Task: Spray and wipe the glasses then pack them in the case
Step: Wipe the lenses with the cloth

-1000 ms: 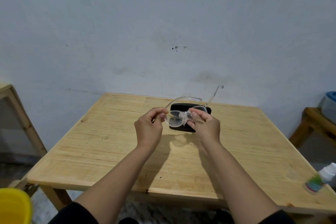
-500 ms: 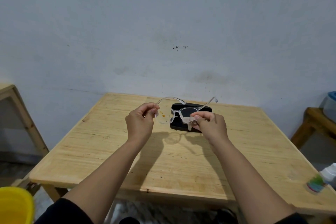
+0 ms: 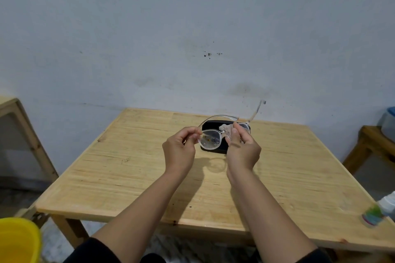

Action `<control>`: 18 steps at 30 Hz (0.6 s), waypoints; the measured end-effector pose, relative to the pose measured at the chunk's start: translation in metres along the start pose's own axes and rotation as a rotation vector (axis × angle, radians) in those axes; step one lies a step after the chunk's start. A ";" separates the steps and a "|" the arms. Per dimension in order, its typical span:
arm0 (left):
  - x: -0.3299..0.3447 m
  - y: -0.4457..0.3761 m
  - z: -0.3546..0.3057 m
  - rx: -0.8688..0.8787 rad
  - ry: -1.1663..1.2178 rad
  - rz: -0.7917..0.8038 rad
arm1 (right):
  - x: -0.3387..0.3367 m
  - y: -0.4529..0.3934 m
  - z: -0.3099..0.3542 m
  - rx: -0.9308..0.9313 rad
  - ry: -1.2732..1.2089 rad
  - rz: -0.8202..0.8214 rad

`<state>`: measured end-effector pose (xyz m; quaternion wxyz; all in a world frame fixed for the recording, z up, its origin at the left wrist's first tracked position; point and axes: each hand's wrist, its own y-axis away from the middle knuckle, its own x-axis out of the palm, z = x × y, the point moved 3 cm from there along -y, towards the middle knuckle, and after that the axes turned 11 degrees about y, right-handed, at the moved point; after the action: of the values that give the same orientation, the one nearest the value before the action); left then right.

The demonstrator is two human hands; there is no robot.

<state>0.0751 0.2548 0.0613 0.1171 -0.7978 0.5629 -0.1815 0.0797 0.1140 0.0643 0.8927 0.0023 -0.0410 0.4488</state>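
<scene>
Left to right. One yellow bucket [image 3: 18, 239] at lower left, off the table. One wooden table [image 3: 132, 177].

Left hand [image 3: 179, 151] raised over mid-table, fingertips pinched on the left rim of the glasses [image 3: 211, 140], one clear-framed pair, temples open, held in the air above the black case [image 3: 213, 148].

Right hand [image 3: 243, 151] pinches a small pale cloth [image 3: 226, 129] against the right lens.

One case, lying at the far middle of the table; whether it is open cannot be told. One spray bottle [image 3: 382, 209] at the right table edge, well apart from the hands.

Judgement: wiping underway; left lens shows specks, so it probably remains. Folding and packing not yet done.
</scene>
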 end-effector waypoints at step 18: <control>-0.028 -0.026 0.007 -0.136 -0.041 -0.110 | -0.029 -0.028 -0.005 0.222 0.151 0.444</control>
<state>0.0916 0.2901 0.0601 0.0640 -0.8372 0.5267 -0.1325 0.0852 0.0745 0.0578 0.7670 0.0576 0.0757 0.6345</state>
